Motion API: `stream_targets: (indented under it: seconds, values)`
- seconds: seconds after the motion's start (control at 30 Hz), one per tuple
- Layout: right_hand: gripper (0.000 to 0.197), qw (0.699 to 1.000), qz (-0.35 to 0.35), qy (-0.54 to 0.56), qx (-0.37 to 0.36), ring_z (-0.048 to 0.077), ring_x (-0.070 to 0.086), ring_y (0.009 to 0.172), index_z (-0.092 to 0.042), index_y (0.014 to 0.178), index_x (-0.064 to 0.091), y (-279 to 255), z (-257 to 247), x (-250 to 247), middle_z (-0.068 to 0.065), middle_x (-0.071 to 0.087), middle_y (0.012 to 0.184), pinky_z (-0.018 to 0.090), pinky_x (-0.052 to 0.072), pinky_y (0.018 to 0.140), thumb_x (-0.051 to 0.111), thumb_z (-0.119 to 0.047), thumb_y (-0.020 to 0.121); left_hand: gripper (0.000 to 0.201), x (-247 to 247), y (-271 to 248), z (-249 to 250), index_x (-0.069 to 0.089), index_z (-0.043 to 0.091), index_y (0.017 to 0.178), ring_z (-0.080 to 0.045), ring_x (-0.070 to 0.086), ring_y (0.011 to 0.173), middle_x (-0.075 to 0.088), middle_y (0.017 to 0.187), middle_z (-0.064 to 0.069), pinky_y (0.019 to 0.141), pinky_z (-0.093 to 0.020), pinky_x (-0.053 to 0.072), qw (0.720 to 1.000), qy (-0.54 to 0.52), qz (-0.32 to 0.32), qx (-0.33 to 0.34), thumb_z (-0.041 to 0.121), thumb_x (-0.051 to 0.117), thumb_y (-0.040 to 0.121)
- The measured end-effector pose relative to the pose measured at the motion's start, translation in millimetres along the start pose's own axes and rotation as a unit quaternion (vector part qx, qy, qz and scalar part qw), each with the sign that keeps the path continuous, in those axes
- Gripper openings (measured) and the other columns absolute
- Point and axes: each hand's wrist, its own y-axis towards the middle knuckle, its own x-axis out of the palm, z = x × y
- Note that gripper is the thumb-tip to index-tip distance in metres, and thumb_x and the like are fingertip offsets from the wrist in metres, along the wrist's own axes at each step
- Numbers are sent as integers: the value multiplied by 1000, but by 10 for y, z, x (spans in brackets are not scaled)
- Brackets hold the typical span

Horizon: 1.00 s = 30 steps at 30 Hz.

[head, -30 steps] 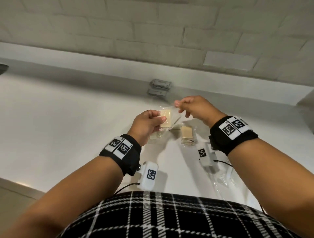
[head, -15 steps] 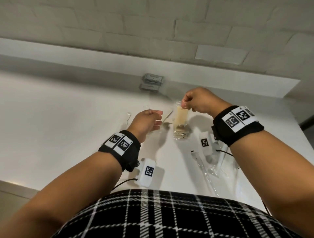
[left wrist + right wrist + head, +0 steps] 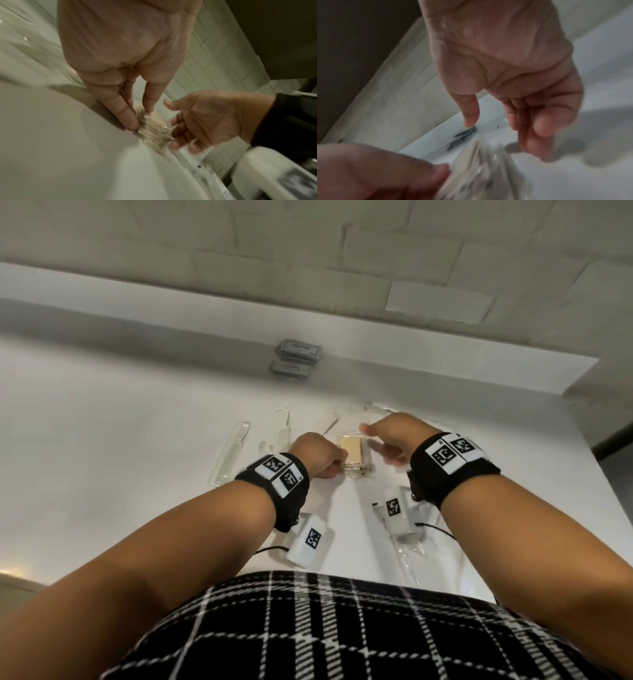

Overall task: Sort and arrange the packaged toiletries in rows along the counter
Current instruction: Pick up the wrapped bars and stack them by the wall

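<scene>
A tan packet in clear wrap [image 3: 351, 450] lies on top of another like it on the white counter [image 3: 120, 440]. My left hand [image 3: 337, 465] pinches the near left edge of the packet [image 3: 154, 129], thumb on top and fingers [image 3: 126, 119] along its side. My right hand [image 3: 373, 440] hovers just right of it, fingers loose and holding nothing. The right hand [image 3: 171, 121] shows an open palm in the left wrist view. The right wrist view is blurred, showing the right hand [image 3: 496, 128] above the packet [image 3: 479, 169].
A clear-packed comb [image 3: 230, 453] and two slim packets [image 3: 282, 422] [image 3: 323, 422] lie in a row to the left. Grey boxes [image 3: 297, 356] sit against the back wall. Clear wrappers [image 3: 414, 559] lie near the front right, close to the counter's right edge.
The right hand, which held the tan packet dangling in the air, has lowered it onto the other packet and let go. The left hand has moved to its edge.
</scene>
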Motion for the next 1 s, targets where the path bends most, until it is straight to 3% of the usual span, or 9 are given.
stream_targets:
  seconds: [0.1,0.23,0.3,0.37,0.43,0.6,0.73,0.83,1.0]
  values:
    - [24,996,-58,52,49,16,46,51,-15,75,54,-49,105,105,5,53,70,23,30,53,68,-31,86,10,80,18,28,64,-1,89,-22,66,71,68,88,-17,69,-29,57,1000,8,-2,-3,8,66,88]
    - [16,994,-44,89,36,16,47,53,-12,77,53,-54,109,194,4,54,68,17,34,38,67,-16,86,12,170,-2,37,59,1,79,-19,65,68,67,85,-14,74,-29,56,999,-11,-23,-22,5,62,90]
    - [12,994,-35,103,1,20,56,62,-9,78,58,-82,123,210,8,61,75,20,46,46,68,-12,83,6,185,-26,9,59,-1,86,-21,65,73,66,87,-15,78,-31,55,998,-38,-43,-16,2,59,91]
    - [11,997,-5,38,-63,21,60,67,-7,85,62,-119,136,208,10,64,81,20,46,50,69,-13,79,7,172,-41,-31,58,-1,97,-30,68,90,67,101,-20,84,-35,57,998,-51,-38,10,1,59,90]
    - [15,987,53,-50,-144,18,57,67,-9,90,60,-151,130,175,5,59,79,19,38,46,67,-13,78,23,148,9,-74,57,4,107,-32,66,106,65,117,-21,90,-39,55,998,-28,-3,65,4,63,85]
    - [40,921,184,-195,-283,26,53,100,-13,112,57,-145,129,10,8,54,110,31,42,79,69,-31,79,63,81,103,-75,39,12,137,-26,57,117,54,131,-11,102,-44,47,983,26,50,173,-1,64,80]
    - [32,902,86,-329,-265,26,59,94,-19,104,60,-68,261,150,3,56,100,38,51,80,64,-38,78,87,134,116,-66,29,13,145,-20,46,129,41,142,-6,111,-35,37,978,80,1,194,-2,74,72]
    - [38,904,56,-333,-261,26,57,97,-21,114,60,-27,264,160,5,53,105,37,49,82,67,-33,78,94,214,119,-78,24,16,147,-20,45,131,39,145,-6,112,-35,35,972,98,-34,211,2,78,71]
    - [71,938,84,-230,-246,23,51,110,-22,136,45,60,355,74,7,46,126,26,44,83,77,-27,72,91,268,172,-74,24,19,144,-22,61,108,60,114,-4,102,-35,44,972,105,-25,209,-5,70,69]
